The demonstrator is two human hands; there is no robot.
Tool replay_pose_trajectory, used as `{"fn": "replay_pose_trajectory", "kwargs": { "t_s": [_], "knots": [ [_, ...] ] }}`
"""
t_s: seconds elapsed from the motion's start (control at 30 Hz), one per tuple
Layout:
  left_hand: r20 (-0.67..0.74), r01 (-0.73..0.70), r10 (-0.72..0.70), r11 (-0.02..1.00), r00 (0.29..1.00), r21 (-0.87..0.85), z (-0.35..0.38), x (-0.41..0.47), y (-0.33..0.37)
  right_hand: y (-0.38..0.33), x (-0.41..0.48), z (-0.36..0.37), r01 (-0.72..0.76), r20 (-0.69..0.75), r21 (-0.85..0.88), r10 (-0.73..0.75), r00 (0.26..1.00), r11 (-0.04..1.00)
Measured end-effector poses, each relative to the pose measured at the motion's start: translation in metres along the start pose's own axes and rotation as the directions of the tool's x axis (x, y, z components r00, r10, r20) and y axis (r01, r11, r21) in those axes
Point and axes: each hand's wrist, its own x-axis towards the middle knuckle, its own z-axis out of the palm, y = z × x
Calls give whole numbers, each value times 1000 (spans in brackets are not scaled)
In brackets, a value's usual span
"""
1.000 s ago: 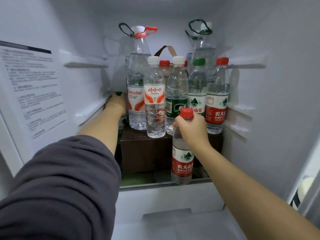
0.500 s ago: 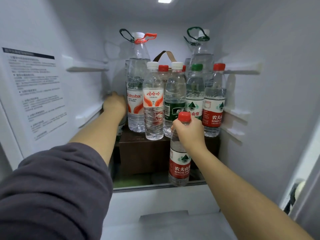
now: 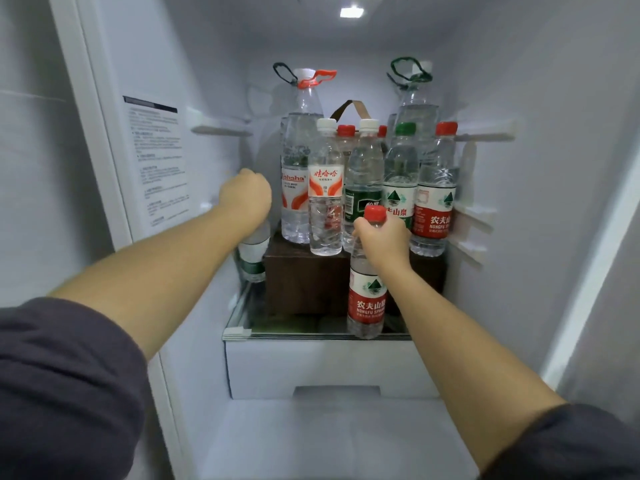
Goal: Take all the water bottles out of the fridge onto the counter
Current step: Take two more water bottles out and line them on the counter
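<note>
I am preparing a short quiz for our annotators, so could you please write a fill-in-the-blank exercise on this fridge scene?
1. The right hand grips the neck of the front red-label bottle, whose cap is ____.
2. The left hand holds the top of a green-label bottle standing to the ____ of the brown box.
3. The short Wahaha bottle on that box has a ____ cap.

Missing words: red; left; white.
</note>
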Motion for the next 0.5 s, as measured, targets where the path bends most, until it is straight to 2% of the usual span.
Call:
{"fn": "replay_pose_trajectory", "kwargs": {
  "t_s": [0.13, 0.2, 0.33, 0.5],
  "knots": [
    [-209, -128, 138, 990, 968, 58, -41, -13, -17, -4, -2, -1, -7, 10, 7, 7, 1000, 1000],
    [-263, -177, 196, 980, 945, 95, -63, -22, -19, -4, -2, -2, -8, 18, 9, 8, 1000, 1000],
    [-271, -287, 304, 952, 913, 102, -83, -39, -11, -4, -4, -3, -18, 24, 35, 17, 1000, 999],
    [-237, -372, 353, 927, 905, -40, -64, -47, 12, -3, -4, -3, -21, 25, 36, 20, 999, 999]
  ]
}}
